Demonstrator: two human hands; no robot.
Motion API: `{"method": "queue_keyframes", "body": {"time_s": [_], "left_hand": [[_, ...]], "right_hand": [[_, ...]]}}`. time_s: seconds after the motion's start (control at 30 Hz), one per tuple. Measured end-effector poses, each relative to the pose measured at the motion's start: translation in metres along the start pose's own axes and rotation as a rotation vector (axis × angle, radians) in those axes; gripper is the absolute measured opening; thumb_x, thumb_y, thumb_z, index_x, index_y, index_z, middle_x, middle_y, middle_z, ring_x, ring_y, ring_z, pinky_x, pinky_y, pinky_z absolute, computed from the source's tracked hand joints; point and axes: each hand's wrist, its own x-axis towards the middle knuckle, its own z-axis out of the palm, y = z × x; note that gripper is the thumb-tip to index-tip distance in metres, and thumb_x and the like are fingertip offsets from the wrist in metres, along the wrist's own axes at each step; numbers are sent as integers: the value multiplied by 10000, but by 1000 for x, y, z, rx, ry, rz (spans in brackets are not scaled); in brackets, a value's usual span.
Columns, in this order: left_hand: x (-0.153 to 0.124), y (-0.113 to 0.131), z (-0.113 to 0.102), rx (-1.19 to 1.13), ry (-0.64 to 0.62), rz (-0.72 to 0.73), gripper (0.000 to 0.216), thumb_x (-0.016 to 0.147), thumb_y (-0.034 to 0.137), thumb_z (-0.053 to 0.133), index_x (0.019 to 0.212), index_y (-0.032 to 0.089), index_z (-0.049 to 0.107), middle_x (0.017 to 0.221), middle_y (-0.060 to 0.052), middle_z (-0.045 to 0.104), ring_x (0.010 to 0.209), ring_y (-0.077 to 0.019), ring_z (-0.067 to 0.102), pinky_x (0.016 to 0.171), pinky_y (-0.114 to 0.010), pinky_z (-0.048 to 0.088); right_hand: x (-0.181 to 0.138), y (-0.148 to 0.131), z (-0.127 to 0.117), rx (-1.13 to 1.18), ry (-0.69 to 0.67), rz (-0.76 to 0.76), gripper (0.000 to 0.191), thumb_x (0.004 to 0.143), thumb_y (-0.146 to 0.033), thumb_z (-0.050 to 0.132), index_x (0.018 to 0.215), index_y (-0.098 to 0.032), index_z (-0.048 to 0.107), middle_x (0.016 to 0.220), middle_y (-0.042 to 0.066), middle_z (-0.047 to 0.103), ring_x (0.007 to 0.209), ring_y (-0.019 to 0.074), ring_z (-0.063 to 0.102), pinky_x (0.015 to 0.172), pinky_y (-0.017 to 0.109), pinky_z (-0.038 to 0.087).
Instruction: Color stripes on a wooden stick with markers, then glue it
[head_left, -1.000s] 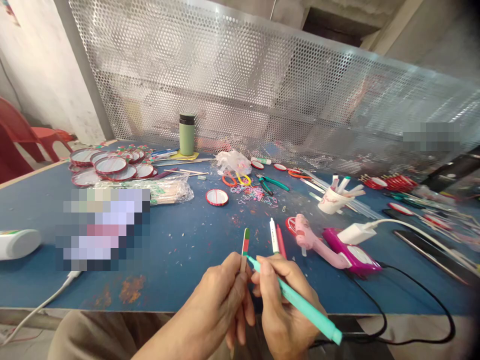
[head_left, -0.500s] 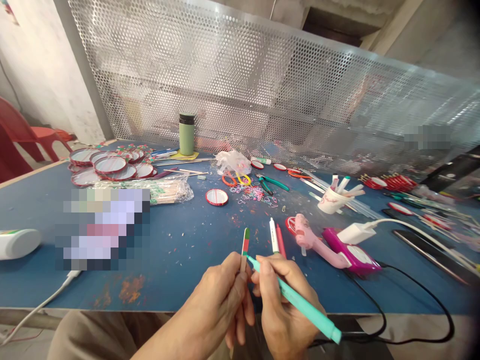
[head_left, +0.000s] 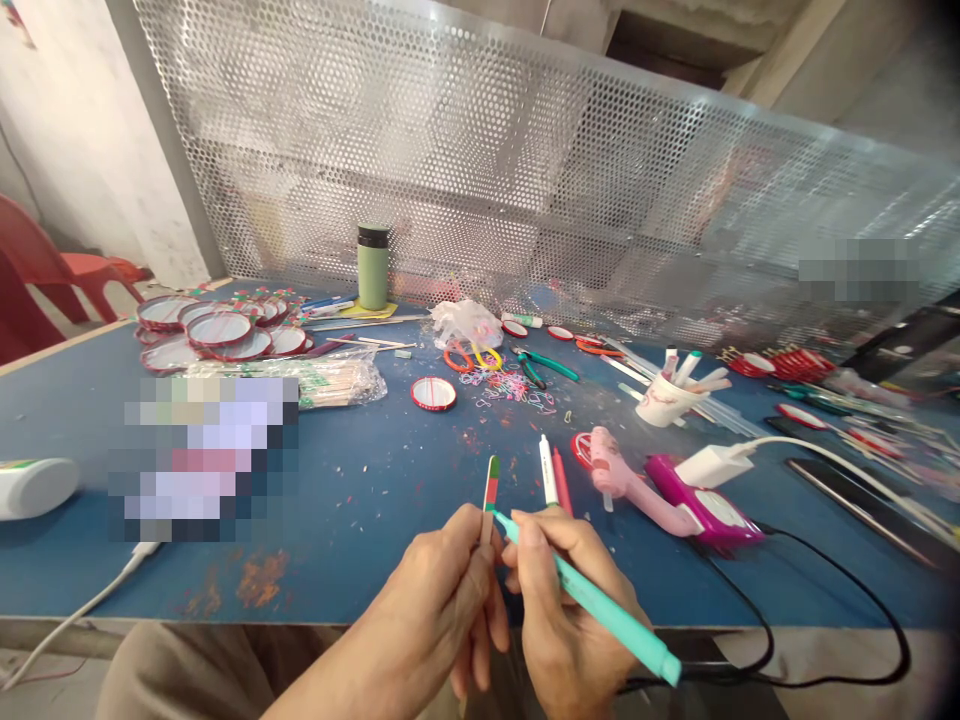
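Near the front edge of the table, my left hand [head_left: 442, 595] pinches a flat wooden craft stick [head_left: 491, 485] and keeps it upright. Bands of green and red colour its upper end, with bare wood below. My right hand [head_left: 566, 600] is closed around a turquoise marker pen [head_left: 611, 615], whose tip meets the stick's edge just under the coloured bands. Beyond my right hand lie a white marker [head_left: 549, 470] and a red marker [head_left: 562, 485], side by side. The lower part of the stick is hidden by my fingers.
A pink glue gun [head_left: 637, 490] and a purple power block [head_left: 709, 510] with cables lie right. Farther back are a pen cup [head_left: 664, 400], pliers [head_left: 551, 367], scissors [head_left: 472, 357], rubber bands [head_left: 510, 385] and a red-rimmed disc [head_left: 433, 393]. More discs [head_left: 217, 327] pile up left, near a green bottle [head_left: 373, 270].
Almost nothing differs. Both hands, the craft stick and the turquoise marker stay in nearly the same place, the tip still at the stick.
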Motion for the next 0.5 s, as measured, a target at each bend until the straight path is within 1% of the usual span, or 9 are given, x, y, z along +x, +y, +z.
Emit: {"method": "queue_keyframes", "body": {"time_s": [0.13, 0.5], "left_hand": [[3, -5, -1, -4, 11, 11, 502, 956, 711, 314, 876, 221, 389, 648, 1, 613, 393, -75, 526, 317, -132, 376], [3, -8, 0, -17, 21, 13, 478, 971, 685, 324, 868, 222, 388, 634, 8, 606, 381, -71, 515, 314, -127, 365]], "right_hand": [[0, -1, 0, 7, 12, -5, 167, 965, -178, 564, 820, -203, 642, 664, -45, 648, 480, 64, 576, 467, 162, 456], [2, -2, 0, 9, -6, -14, 158, 956, -174, 575, 823, -188, 658, 658, -25, 659, 480, 76, 585, 467, 176, 465]]}}
